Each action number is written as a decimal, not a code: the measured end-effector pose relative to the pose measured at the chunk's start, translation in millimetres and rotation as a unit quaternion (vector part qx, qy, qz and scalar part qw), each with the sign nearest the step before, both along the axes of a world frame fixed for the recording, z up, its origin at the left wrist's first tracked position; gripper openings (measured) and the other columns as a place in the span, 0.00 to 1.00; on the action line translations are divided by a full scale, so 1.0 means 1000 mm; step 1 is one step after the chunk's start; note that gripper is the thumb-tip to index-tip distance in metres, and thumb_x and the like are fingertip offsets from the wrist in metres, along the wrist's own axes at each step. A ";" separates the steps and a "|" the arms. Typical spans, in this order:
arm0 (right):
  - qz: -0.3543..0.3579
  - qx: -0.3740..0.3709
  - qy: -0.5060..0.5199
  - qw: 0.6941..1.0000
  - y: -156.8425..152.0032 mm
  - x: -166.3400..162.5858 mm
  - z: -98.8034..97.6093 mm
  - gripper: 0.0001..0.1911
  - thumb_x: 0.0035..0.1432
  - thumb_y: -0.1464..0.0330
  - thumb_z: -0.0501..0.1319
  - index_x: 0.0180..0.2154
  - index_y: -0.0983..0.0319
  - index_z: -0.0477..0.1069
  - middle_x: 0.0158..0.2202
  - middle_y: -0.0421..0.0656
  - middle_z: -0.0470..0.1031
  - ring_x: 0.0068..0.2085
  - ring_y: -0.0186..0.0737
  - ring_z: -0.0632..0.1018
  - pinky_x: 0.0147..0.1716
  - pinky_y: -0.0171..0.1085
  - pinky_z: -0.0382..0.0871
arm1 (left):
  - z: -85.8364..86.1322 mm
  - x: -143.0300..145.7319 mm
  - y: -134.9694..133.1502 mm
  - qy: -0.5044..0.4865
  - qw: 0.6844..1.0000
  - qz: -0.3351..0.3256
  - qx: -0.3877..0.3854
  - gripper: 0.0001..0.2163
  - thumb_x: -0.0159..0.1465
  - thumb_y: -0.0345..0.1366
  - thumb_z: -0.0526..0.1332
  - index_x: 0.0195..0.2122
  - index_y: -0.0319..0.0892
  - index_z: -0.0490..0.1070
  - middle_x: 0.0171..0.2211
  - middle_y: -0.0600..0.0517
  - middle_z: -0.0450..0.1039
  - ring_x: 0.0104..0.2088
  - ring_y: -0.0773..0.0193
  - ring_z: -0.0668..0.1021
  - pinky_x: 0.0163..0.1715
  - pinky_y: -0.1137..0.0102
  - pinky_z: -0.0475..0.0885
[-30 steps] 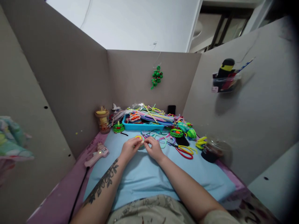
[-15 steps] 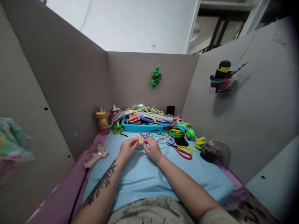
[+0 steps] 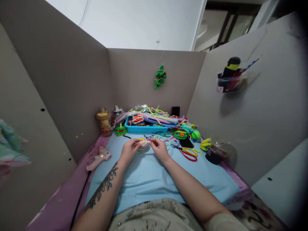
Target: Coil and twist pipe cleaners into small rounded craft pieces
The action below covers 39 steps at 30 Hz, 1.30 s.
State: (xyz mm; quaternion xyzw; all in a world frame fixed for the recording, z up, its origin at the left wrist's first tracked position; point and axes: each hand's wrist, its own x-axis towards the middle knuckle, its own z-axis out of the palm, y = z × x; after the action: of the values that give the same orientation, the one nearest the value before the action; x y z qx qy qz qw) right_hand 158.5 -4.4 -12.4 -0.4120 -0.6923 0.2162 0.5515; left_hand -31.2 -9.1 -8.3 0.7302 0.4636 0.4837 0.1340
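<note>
Both my hands meet over a light blue mat [image 3: 154, 179]. My left hand [image 3: 128, 150] and my right hand [image 3: 158, 148] pinch a small round coil of pipe cleaners [image 3: 143, 144] in yellow, pink and green between their fingertips. The fingers of each hand are closed on the coil. Loose bent pipe cleaners [image 3: 168, 139] in purple, teal and pink lie just behind my right hand.
A blue tray [image 3: 144, 128] heaped with pipe cleaners stands at the back. A pink glue gun [image 3: 98, 158] lies at the left with its black cord. Red-handled scissors [image 3: 187, 153], a dark lidded cup [image 3: 214, 154] and green pipe-cleaner figures sit at the right. Grey cardboard walls enclose the desk.
My hands have stayed pinched on the coil and shifted slightly farther from me; the view tilted a little. Nothing was let go.
</note>
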 end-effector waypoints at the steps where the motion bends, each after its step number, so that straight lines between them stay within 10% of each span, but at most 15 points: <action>1: 0.003 -0.005 0.000 1.000 0.000 0.001 0.000 0.10 0.55 0.63 0.57 0.33 0.62 0.72 0.28 0.42 0.74 0.27 0.35 0.71 0.27 0.33 0.65 | 0.001 -0.001 0.000 -0.003 1.000 0.009 0.004 0.07 0.58 0.35 0.60 0.37 0.42 0.73 0.36 0.49 0.77 0.36 0.62 0.77 0.37 0.68 0.72; 10: 0.115 -0.058 0.030 0.991 0.004 -0.012 -0.010 0.12 0.53 0.64 0.59 0.41 0.60 0.71 0.39 0.44 0.76 0.39 0.38 0.76 0.38 0.35 0.69 | -0.002 0.005 -0.003 -0.030 0.997 -0.067 -0.021 0.09 0.57 0.36 0.61 0.39 0.41 0.73 0.37 0.48 0.77 0.37 0.61 0.78 0.39 0.67 0.73; 17: -0.001 -0.039 -0.025 0.999 0.009 -0.004 -0.011 0.09 0.53 0.64 0.58 0.33 0.61 0.73 0.28 0.40 0.75 0.30 0.37 0.74 0.31 0.35 0.67 | -0.006 0.001 0.001 -0.043 0.998 -0.036 -0.029 0.09 0.57 0.37 0.61 0.36 0.40 0.74 0.36 0.47 0.78 0.36 0.60 0.79 0.37 0.66 0.75; 39: -0.012 0.071 -0.181 0.981 0.005 -0.001 -0.008 0.08 0.58 0.66 0.60 0.39 0.57 0.75 0.35 0.42 0.78 0.39 0.42 0.74 0.40 0.39 0.62 | -0.009 0.005 0.000 -0.002 0.997 -0.009 -0.073 0.10 0.58 0.40 0.59 0.37 0.41 0.75 0.25 0.52 0.77 0.24 0.65 0.76 0.26 0.72 0.69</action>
State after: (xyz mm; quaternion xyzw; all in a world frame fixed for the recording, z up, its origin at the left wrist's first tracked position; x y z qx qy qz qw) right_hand 157.6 0.8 -20.4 -0.4125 -0.7891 0.0815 0.4478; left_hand -26.6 -8.6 -17.0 0.7213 0.4910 0.4488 0.1928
